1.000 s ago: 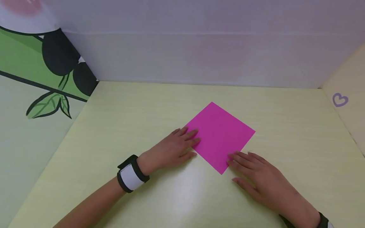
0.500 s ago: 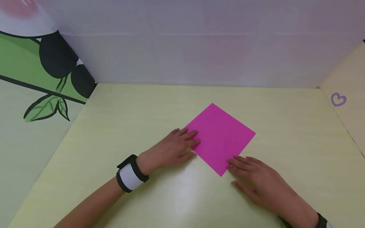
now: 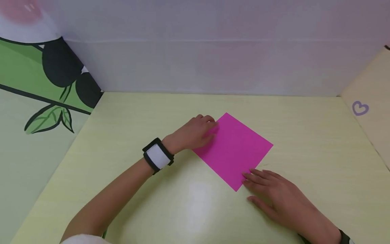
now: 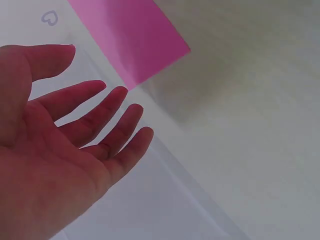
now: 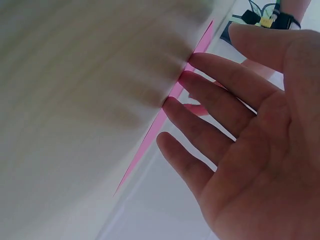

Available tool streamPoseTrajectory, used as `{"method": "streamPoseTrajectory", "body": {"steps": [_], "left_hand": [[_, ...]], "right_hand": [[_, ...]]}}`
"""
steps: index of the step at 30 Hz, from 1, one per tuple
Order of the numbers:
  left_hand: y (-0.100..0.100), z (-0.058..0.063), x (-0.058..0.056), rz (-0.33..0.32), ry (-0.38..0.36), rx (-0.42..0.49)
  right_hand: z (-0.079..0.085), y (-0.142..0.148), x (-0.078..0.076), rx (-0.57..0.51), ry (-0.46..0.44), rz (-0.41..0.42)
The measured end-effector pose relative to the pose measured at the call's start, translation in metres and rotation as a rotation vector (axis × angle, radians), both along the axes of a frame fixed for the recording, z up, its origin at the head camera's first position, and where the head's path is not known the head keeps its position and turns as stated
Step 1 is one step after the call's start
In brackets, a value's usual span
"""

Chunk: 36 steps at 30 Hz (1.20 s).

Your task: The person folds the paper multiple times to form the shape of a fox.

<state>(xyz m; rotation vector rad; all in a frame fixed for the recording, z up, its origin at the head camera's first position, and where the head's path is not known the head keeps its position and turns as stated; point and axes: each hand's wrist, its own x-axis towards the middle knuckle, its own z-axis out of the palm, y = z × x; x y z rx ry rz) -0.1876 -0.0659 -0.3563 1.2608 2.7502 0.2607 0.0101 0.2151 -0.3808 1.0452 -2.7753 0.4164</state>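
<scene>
A square sheet of bright pink paper (image 3: 236,149) lies flat on the pale wooden table, turned so its corners point to the front and back. My left hand (image 3: 196,133) hovers over its left corner, fingers loosely bent; in the left wrist view that hand (image 4: 85,140) has its fingers spread apart, holding nothing, with the paper (image 4: 132,42) beyond the fingertips. My right hand (image 3: 277,193) rests its fingertips on the lower right edge of the sheet. The right wrist view shows those fingers (image 5: 200,132) straight, their tips at the paper's edge.
The pale table (image 3: 137,118) extends around the sheet. A light purple-grey wall (image 3: 213,64) closes the back. On the left stands a panel with a green and black drawing (image 3: 65,61), and on the right a panel bears a purple heart (image 3: 360,108).
My left hand has lifted off the sheet's left edge and moved up and away, its fingers more bent now. The right hand and the paper stay almost in place.
</scene>
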Motion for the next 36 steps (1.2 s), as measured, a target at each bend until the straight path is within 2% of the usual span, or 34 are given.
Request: {"method": "streamPoseTrajectory", "body": {"steps": [4, 7, 11, 14, 20, 28, 36], "left_hand": [[0.014, -0.007, -0.028, 0.015, -0.01, 0.0], [0.023, -0.006, -0.042, 0.05, -0.049, 0.01], [0.03, -0.007, -0.056, 0.108, -0.103, 0.024], [0.033, -0.009, -0.062, 0.117, -0.094, 0.021], [0.037, -0.01, -0.068, 0.113, -0.05, 0.025], [0.039, -0.012, -0.066, 0.112, 0.002, 0.024], [0.04, -0.011, -0.066, 0.127, -0.002, 0.036]], "right_hand": [[0.0, -0.001, -0.001, -0.007, 0.009, 0.004], [0.0, -0.002, -0.001, -0.007, 0.006, 0.001], [0.001, -0.004, 0.0, 0.001, -0.006, -0.007], [0.002, -0.006, 0.001, 0.004, -0.012, -0.009], [0.004, -0.01, 0.002, 0.004, -0.003, -0.007], [0.006, -0.014, 0.005, 0.016, -0.003, -0.005], [0.008, -0.014, 0.006, 0.028, -0.005, -0.006]]}}
